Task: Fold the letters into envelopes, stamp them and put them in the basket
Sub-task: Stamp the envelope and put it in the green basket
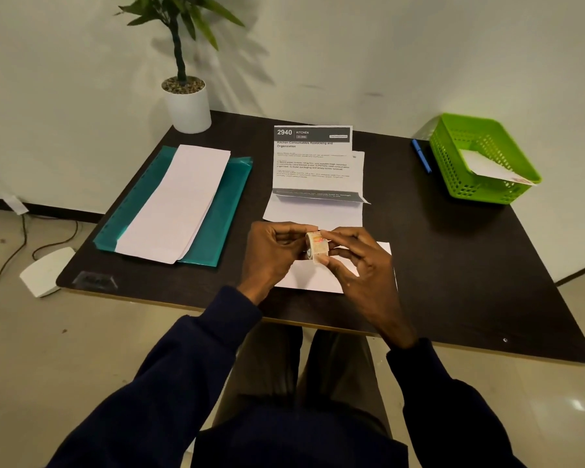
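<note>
Grips pinch stamp roll (316,247), L hand (271,253) + R hand (363,268), above envelope (313,280) nr table (460,265) front edge.

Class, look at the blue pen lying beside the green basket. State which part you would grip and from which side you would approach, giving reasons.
Take the blue pen at mid-barrel, coming down from above and slightly left. It lies flat on the table, so a pinch across its thin width probably suits; the green basket stands close on its right.
</note>
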